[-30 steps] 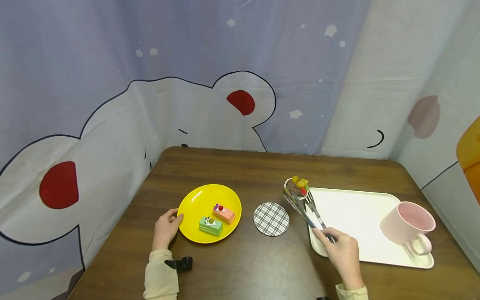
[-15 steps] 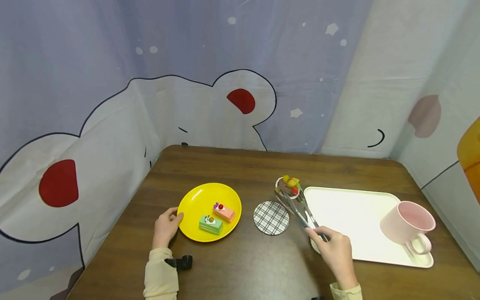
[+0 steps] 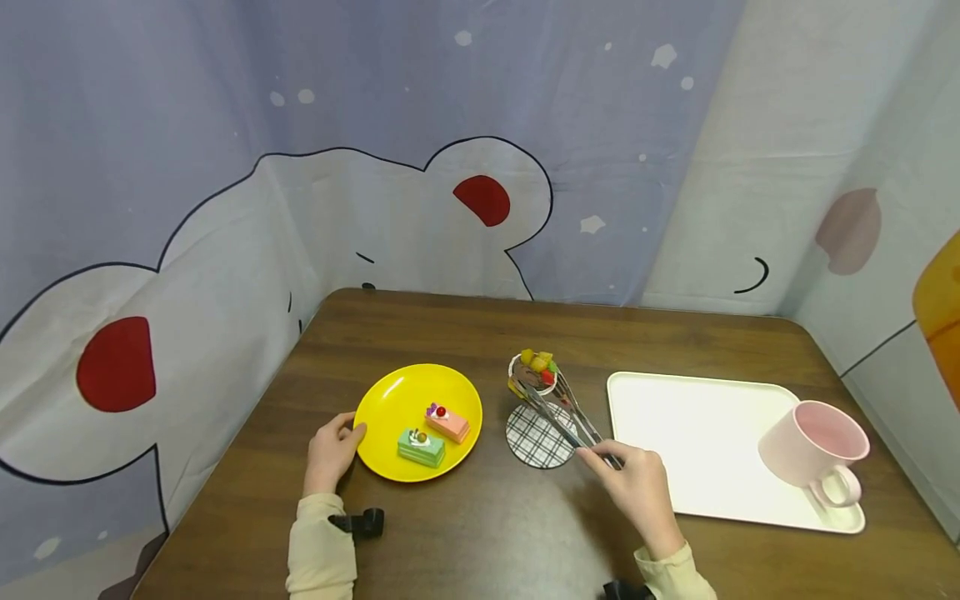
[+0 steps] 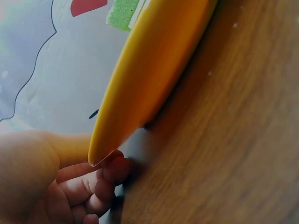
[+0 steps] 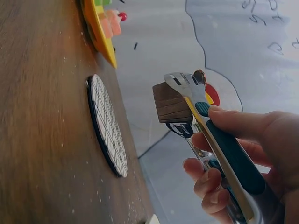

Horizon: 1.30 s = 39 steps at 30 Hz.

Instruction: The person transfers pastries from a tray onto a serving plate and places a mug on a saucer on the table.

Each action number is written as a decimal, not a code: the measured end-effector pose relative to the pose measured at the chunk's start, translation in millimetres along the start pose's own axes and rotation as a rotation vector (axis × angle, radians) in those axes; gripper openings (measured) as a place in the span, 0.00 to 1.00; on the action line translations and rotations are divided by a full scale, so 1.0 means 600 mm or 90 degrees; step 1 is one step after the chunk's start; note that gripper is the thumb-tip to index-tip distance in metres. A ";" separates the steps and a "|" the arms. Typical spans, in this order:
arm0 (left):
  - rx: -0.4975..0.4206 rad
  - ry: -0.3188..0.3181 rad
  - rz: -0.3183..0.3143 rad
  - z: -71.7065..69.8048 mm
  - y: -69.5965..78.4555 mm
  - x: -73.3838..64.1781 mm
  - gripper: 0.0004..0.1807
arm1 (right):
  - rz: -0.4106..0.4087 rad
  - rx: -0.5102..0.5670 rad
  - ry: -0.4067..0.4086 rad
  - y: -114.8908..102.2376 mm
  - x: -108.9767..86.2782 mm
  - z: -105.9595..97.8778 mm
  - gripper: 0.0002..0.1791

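Observation:
My left hand pinches the left rim of a yellow plate, thumb above and fingers below, as the left wrist view shows. A green toy cake slice and a pink one sit on that plate. In my right hand are metal tongs with dark teal grips. Between the tongs' ends is a brown toy cupcake, topped with fruit pieces. It is held above the table, by the far edge of a round checked coaster.
On the right lies a white tray, with a pink mug on its right end. The brown wooden table meets a printed curtain at the back and sides.
My right hand has moved left with the tongs and cupcake, from the tray's left edge to over the coaster. The left hand and plate have stayed in place.

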<state>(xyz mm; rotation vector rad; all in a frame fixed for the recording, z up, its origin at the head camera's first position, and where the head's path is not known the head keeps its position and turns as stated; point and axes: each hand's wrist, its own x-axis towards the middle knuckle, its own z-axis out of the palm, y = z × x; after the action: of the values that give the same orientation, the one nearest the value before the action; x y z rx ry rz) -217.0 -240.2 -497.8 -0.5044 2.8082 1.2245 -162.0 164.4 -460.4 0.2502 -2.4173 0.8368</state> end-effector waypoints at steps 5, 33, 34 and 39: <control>0.005 0.007 0.003 -0.002 0.002 0.001 0.24 | -0.026 -0.007 -0.021 -0.007 0.012 0.011 0.05; 0.011 0.011 0.001 0.002 0.001 0.007 0.25 | -0.072 -0.018 -0.145 -0.038 0.046 0.092 0.06; 0.010 0.010 0.000 0.001 0.001 0.006 0.25 | -0.071 -0.018 -0.149 -0.040 0.046 0.094 0.06; 0.006 0.011 -0.001 0.001 -0.002 0.003 0.25 | -0.072 -0.018 -0.163 -0.047 0.049 0.105 0.07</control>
<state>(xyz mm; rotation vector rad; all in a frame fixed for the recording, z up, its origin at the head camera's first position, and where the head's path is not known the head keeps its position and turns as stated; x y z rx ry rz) -218.3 -241.2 -499.3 -0.5196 2.8257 1.2115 -204.7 103.5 -470.1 0.5047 -2.6203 0.7582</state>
